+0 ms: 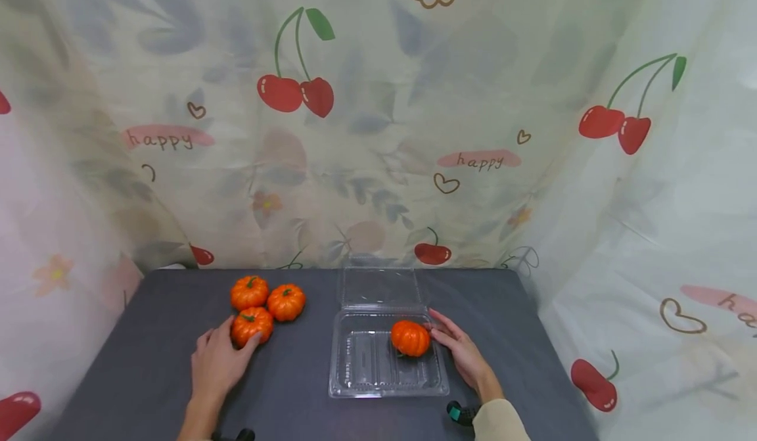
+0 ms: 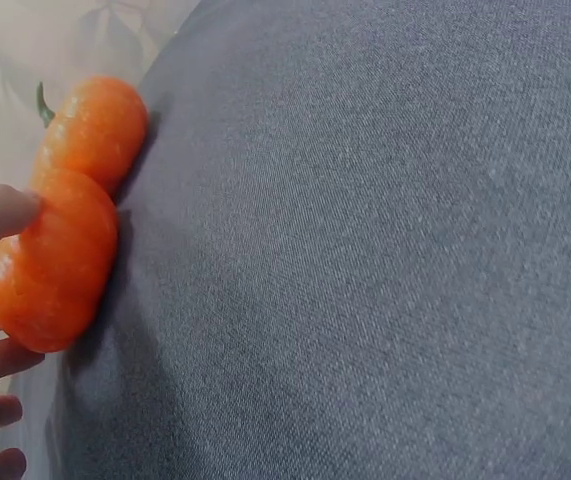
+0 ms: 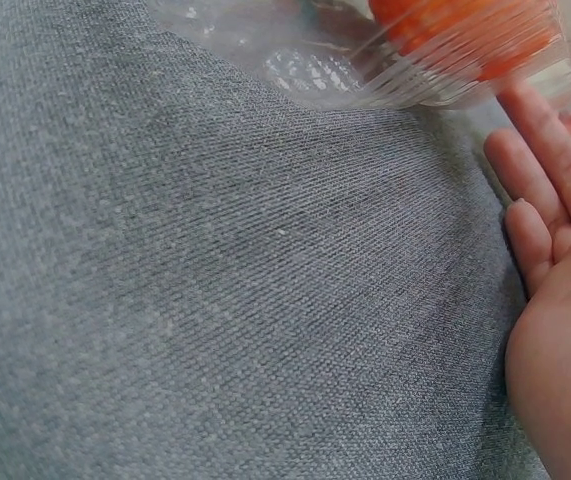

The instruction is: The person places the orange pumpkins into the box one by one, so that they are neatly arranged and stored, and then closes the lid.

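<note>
My left hand (image 1: 219, 361) holds a small orange pumpkin (image 1: 253, 326) between thumb and fingers; it sits on the table at the left. In the left wrist view the thumb lies on top of that pumpkin (image 2: 57, 265), fingers at its far side. Two more pumpkins, one (image 1: 249, 293) behind it and one (image 1: 286, 302) to its right, stand close by. A clear plastic clamshell box (image 1: 361, 383) lies with its lid raised at the back. Inside, at its right side, rests another pumpkin (image 1: 411, 338). My right hand (image 1: 464, 355), fingers extended, touches the box's right wall.
A dark grey cloth (image 1: 307, 408) covers the table. Patterned curtains (image 1: 378, 132) hang behind and along both sides. The box's transparent lid (image 1: 381, 288) leans near the back curtain. A black strap with a green part (image 1: 458, 413) shows by the right wrist.
</note>
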